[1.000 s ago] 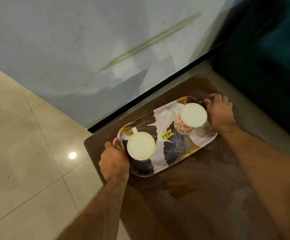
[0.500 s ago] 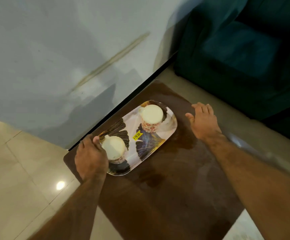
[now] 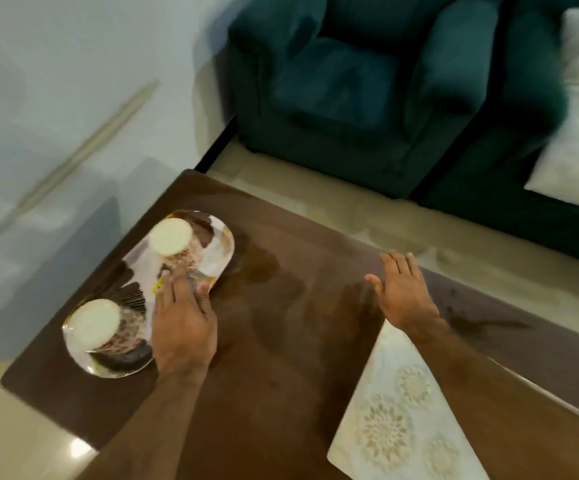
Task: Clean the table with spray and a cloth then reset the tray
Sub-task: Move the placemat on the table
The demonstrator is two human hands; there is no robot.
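- Dark wooden table (image 3: 281, 341) filling the lower centre of the frame, wet patches across its top.
- Patterned tray (image 3: 218, 251) at the table's left end, carrying two cups: far cup (image 3: 171, 237) and near cup (image 3: 94, 322).
- Left hand (image 3: 182, 323) over the tray's right edge, fingers loosely extended, gripping nothing.
- Right hand (image 3: 404, 294) centre right, flat, fingers spread.
- Pale patterned cloth (image 3: 398, 420) lower right, beneath the right forearm.
- Teal armchair (image 3: 350, 88) at top.

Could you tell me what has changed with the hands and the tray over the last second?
Both hands let go of the tray ends. The right hand drew away and now hovers open over the table; the left hand shifted to the tray's near long edge. The two cups remain on the tray.
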